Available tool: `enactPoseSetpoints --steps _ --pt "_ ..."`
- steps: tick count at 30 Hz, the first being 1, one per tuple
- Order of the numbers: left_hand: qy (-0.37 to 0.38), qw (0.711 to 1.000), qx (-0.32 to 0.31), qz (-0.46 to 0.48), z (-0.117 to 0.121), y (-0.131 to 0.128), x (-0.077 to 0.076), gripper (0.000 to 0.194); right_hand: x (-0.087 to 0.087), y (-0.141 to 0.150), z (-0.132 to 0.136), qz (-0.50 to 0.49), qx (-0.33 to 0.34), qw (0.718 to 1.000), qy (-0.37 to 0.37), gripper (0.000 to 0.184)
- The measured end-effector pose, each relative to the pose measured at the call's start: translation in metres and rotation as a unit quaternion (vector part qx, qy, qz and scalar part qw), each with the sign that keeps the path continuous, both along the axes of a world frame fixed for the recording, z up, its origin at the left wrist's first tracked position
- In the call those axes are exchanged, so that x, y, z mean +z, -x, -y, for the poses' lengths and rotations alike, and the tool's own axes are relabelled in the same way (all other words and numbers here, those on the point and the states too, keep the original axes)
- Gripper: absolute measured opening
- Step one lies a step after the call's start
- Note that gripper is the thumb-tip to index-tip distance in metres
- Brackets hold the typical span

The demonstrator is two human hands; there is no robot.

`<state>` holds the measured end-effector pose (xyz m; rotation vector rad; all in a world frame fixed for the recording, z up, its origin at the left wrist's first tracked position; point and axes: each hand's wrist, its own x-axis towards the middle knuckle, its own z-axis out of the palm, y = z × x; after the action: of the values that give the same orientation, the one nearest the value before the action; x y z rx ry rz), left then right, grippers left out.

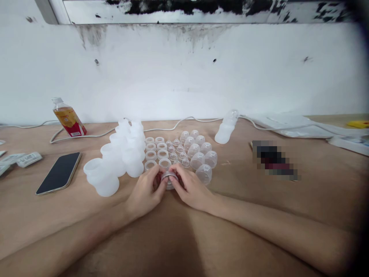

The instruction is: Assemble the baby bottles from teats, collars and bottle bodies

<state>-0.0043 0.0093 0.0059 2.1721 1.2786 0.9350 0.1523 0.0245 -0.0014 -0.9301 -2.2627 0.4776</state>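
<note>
Held piece (169, 174), taken as dial centre: clear plastic, shows a smooth sheen. Ten o'clock: squat bottles (132, 165), translucent plastic, satin; beyond them, drink bottle (69, 119), clear plastic, printed label. Eleven: rings (150, 159), translucent plastic, smooth. Between one and two: domed covers (193, 150), transparent plastic, glossy. Nine: phone (59, 173), glossy screen. Two: sheeting (285, 122), plastic, shiny. Twelve: wall (155, 77), matt, scuffed, pitted. Six: tabletop (184, 238), wood-look, low sheen.
</note>
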Motion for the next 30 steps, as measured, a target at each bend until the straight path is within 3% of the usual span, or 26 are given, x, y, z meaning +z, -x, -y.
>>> enactPoseSetpoints --steps 12,20,30 --pt "-0.014 1.000 -0.022 0.002 -0.0020 -0.0025 -0.0082 0.010 -0.0054 -0.0013 0.0021 0.037 0.010 0.999 0.007 0.023" --pt "0.014 0.999 -0.025 -0.028 -0.0010 0.0039 -0.0017 0.002 -0.0027 -0.0003 0.0013 0.026 0.004 1.000 -0.005 0.014" --pt "0.007 0.996 -0.052 -0.068 0.0007 0.0035 -0.0029 0.009 -0.0020 -0.0052 -0.0020 0.072 0.016 0.997 0.008 0.020"
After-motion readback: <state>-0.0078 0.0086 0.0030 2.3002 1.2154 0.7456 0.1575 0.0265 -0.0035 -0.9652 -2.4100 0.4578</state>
